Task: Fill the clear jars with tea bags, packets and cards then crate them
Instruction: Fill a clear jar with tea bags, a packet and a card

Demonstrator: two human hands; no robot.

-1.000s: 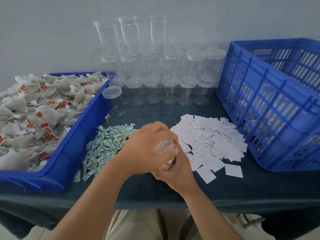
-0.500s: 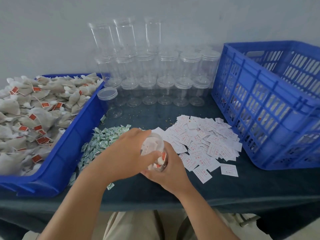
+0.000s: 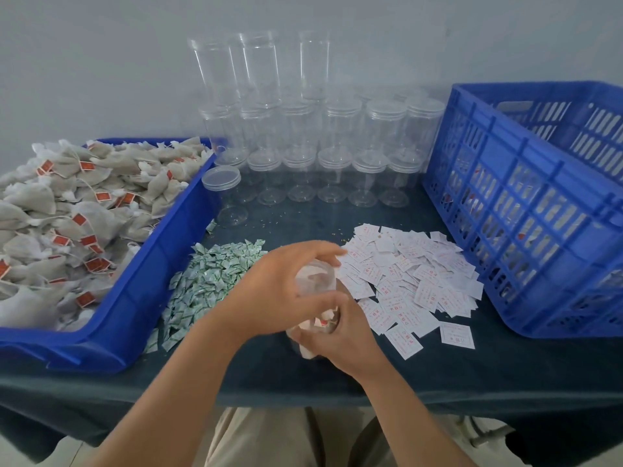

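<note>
While the right hand grips the tilted jar near the surface's front edge, the left hand clasps its top, with the crate rightward.

One clear jar, packed with white tea bags showing red tags, is tilted in the hands near the desk's 6 o'clock edge: the left hand curls over its top and the right hand grips its lower body. From it, green-and-white packets lie heaped at 9 o'clock, and white cards with red print are spread at 2 o'clock. Grey tea bags are piled at 10 o'clock. Empty jars, mostly lidded, stand stacked at 12 o'clock. The blue lattice crate sits at 3 o'clock.
</note>
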